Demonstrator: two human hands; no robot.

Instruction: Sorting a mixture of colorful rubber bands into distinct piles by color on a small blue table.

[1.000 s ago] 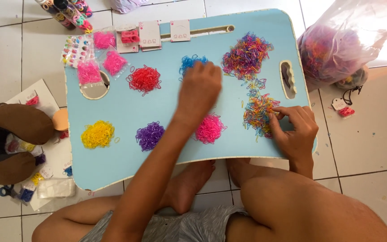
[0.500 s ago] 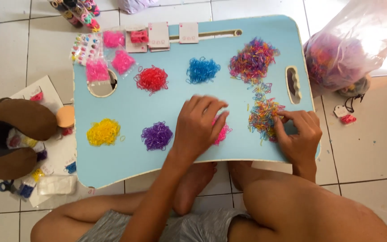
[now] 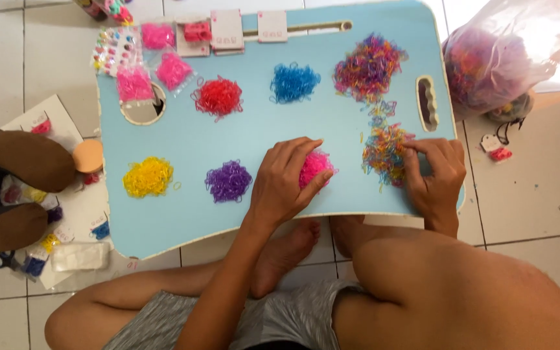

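A light blue lap table (image 3: 183, 136) carries small rubber bands sorted into piles: red (image 3: 218, 97), blue (image 3: 294, 82), yellow (image 3: 147, 176), purple (image 3: 228, 181) and pink (image 3: 315, 165). My left hand (image 3: 283, 181) rests on the table with its fingers spread, touching the pink pile. Further right, my right hand (image 3: 435, 175) picks with its fingertips at a small mixed-colour pile (image 3: 384, 151). A larger mixed pile (image 3: 367, 68) lies above it.
A clear plastic bag (image 3: 500, 58) of mixed bands stands on the tiled floor at the right. Small packets of pink bands (image 3: 134, 84) and cards lie at the table's top left. A brown neck pillow (image 3: 8, 188) and loose packets lie on the floor at the left.
My left hand has drawn back from the blue pile down to the pink pile. My right hand stays at the small mixed pile. The camera has shifted slightly.
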